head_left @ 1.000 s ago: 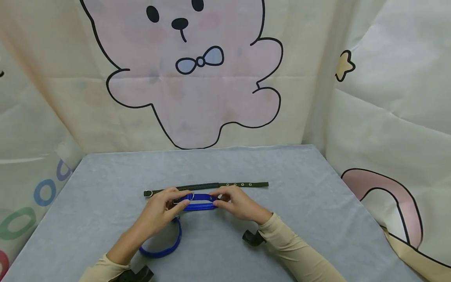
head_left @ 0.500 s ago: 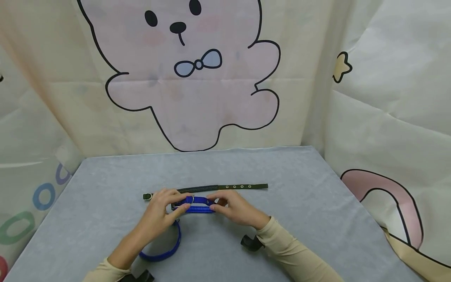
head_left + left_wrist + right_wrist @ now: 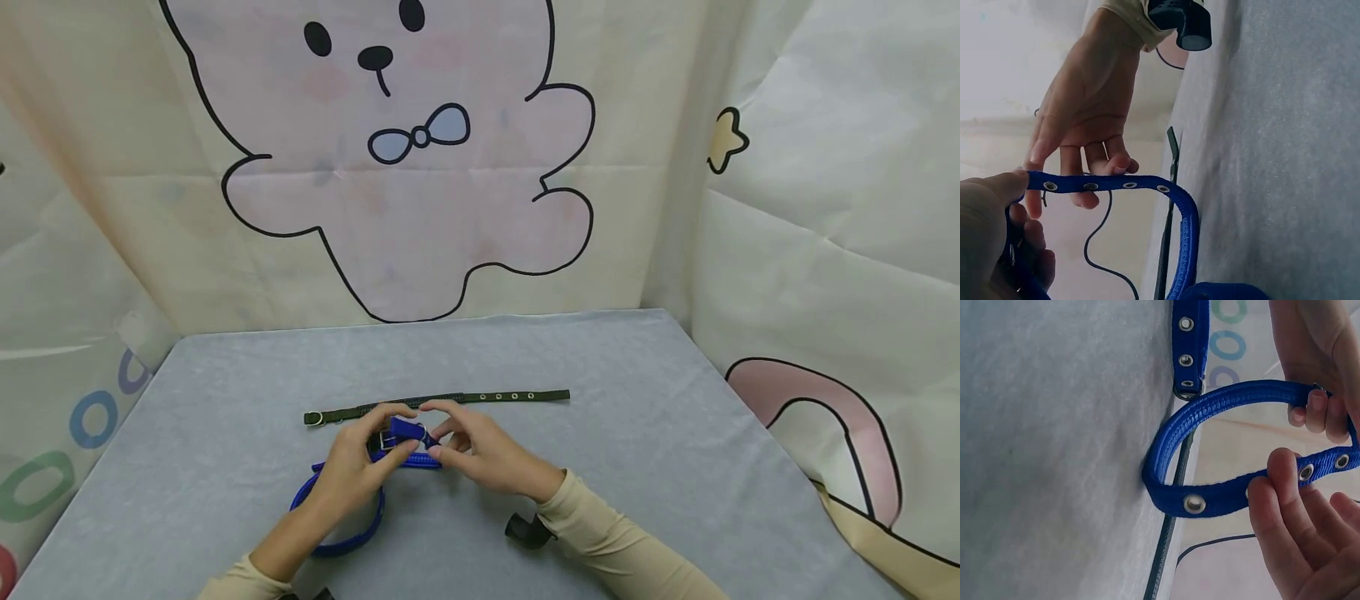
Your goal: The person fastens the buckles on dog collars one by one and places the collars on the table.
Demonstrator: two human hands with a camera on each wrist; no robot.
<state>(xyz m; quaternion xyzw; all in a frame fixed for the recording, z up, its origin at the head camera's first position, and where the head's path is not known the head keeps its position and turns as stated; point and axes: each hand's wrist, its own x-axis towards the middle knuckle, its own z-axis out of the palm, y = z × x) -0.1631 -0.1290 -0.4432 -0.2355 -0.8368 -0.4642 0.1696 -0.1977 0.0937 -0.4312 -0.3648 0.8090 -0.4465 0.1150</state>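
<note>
A blue pet collar with metal eyelets and a buckle is bent into a loop between my hands, just above the table. My left hand grips its buckle end between thumb and fingers. My right hand pinches the eyelet strap close to my left fingers. The padded part of the loop hangs lowest, near the cloth in the right wrist view. A second blue collar, closed in a ring, lies below my left forearm and is partly hidden by it.
A dark green collar with eyelets lies stretched out behind my hands. All of it rests on a table with a grey cloth. Printed curtains stand behind and at both sides.
My right hand has moved left, closer to my left hand. The held collar's strap, earlier stretched between both hands, now bends up, and its padded side sits lower.
</note>
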